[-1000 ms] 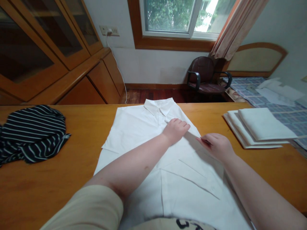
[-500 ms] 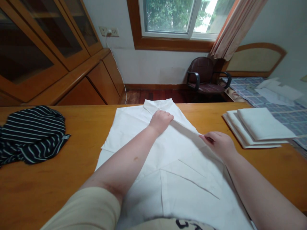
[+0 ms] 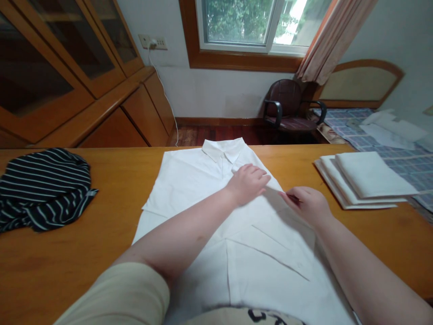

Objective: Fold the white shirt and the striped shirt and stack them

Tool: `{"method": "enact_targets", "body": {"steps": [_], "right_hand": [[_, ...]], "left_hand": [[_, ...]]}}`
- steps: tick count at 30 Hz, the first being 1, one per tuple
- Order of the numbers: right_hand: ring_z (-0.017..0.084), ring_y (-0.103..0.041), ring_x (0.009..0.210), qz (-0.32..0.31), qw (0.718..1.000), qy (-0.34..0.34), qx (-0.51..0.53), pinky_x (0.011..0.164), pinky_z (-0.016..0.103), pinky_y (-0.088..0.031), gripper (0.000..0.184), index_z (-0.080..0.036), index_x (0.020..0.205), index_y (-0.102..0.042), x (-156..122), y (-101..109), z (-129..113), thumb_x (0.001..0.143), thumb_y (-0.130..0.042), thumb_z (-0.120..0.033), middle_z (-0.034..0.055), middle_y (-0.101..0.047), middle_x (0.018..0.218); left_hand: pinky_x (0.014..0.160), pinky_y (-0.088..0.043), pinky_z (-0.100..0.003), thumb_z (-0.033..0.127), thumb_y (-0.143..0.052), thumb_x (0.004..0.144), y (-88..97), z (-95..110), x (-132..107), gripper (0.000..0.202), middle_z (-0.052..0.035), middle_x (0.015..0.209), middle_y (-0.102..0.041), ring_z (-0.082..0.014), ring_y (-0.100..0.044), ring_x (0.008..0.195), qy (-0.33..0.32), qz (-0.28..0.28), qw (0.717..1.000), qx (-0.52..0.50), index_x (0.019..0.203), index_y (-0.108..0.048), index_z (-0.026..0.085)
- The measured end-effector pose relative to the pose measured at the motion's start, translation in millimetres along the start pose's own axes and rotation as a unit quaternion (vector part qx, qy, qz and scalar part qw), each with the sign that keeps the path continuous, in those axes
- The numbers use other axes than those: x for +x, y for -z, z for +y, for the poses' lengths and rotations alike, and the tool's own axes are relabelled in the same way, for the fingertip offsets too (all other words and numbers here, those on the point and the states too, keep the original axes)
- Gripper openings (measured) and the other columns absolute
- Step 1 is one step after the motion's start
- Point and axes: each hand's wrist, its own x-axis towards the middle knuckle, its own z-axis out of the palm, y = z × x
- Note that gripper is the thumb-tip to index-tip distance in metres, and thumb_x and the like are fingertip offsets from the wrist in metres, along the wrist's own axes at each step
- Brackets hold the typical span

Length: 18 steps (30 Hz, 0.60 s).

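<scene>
A white collared shirt [image 3: 199, 216] lies spread on the wooden table, its collar at the far edge. My left hand [image 3: 249, 184] rests on the shirt just below the collar on the right side, fingers stretched over a folded strip of the cloth. Lower right, my right hand [image 3: 307, 205] pinches the shirt's right edge between thumb and fingers, raising it slightly. Between the two hands the strip of fabric runs taut. Both forearms reach over the shirt, and the left one covers part of its middle.
A black cloth with white stripes [image 3: 47, 187] sits bunched on the table's left. Folded white fabric [image 3: 372, 176] is stacked at the right. Beyond the table [image 3: 115, 180] are a brown armchair [image 3: 287, 106], a bed with a plaid cover [image 3: 368, 149], and wooden cabinets [image 3: 111, 122].
My left hand has slid right and slightly down along the strip, away from the collar, and its fingers have loosened. The collar's front now shows. My right hand has barely moved.
</scene>
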Motion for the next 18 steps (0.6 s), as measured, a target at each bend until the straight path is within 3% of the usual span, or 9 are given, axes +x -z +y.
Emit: {"method": "enact_targets", "body": {"steps": [4, 8, 18], "right_hand": [[0.010, -0.045, 0.049, -0.013, 1.000, 0.026, 0.012, 0.053, 0.023, -0.032, 0.032, -0.019, 0.058, -0.057, -1, -3, -6, 0.086, -0.056, -0.032, -0.0009, -0.052, 0.051], [0.010, -0.045, 0.050, -0.019, 0.999, 0.033, 0.011, 0.054, 0.023, -0.032, 0.030, -0.019, 0.059, -0.058, 0, -3, -7, 0.086, -0.055, -0.031, -0.0004, -0.053, 0.053], [0.010, -0.046, 0.049, -0.007, 1.000, 0.011, -0.002, 0.052, 0.023, -0.031, 0.035, -0.019, 0.057, -0.056, 2, 1, -2, 0.088, -0.054, -0.034, -0.0005, -0.053, 0.051]], "left_hand": [[0.074, -0.040, -0.034, 0.027, -0.040, 0.094, -3.5, 26, 4, 0.022, -0.0052, 0.085, -0.065, -0.0201, -0.057, 0.084, -0.037, 0.001, 0.999, 0.019, 0.090, -0.060, 0.019], [0.067, -0.040, -0.033, 0.022, -0.040, 0.094, -6.4, 23, 2, 0.024, -0.0050, 0.075, -0.063, -0.0196, -0.058, 0.077, -0.027, -0.001, 0.999, 0.035, 0.082, -0.060, 0.019], [0.093, -0.042, -0.036, 0.011, -0.046, 0.088, -15.5, 7, -2, 0.019, -0.0043, 0.084, -0.069, -0.0179, -0.062, 0.081, 0.043, -0.025, 0.998, 0.032, 0.094, -0.063, 0.016]]}}
